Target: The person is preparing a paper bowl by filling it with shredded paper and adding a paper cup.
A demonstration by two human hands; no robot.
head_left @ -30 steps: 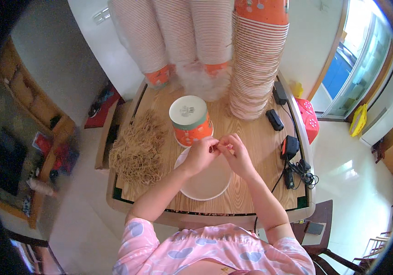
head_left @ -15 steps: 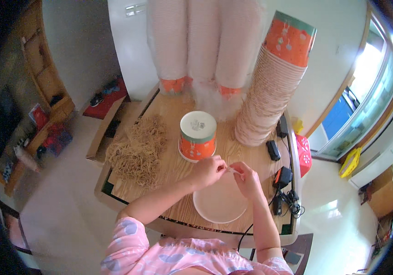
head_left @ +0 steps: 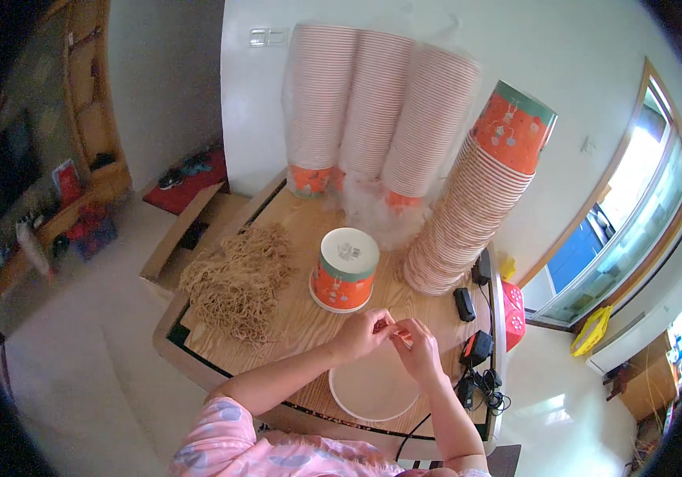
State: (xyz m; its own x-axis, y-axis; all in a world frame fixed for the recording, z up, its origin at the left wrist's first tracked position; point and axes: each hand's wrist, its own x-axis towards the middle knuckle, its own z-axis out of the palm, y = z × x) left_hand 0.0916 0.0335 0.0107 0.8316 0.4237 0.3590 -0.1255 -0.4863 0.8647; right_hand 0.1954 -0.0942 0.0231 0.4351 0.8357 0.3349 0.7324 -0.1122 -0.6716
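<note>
My left hand (head_left: pixel 363 335) and my right hand (head_left: pixel 419 352) meet fingertip to fingertip near the table's front. Both are pinched closed on something small, mostly hidden by the fingers. Below them is a white round dish or lid (head_left: pixel 374 397), partly covered by my right hand. Just beyond the hands stands an upside-down paper bucket (head_left: pixel 344 285), orange with a green band and a white base. To its left a loose heap of tan, string-like strands (head_left: pixel 239 282) lies on the table.
A tall leaning stack of nested paper buckets (head_left: pixel 468 215) rises at the right. Several plastic-wrapped stacks (head_left: pixel 376 103) stand along the wall. Black adapters (head_left: pixel 477 348) and tangled cables (head_left: pixel 490 391) lie at the wooden table's (head_left: pixel 301 219) right edge. A cardboard box (head_left: pixel 198 226) sits beyond its left side.
The view has tilted up, so the table and stacks sit lower in the picture. My hands remain together over the white dish, fingertips now closer together.
</note>
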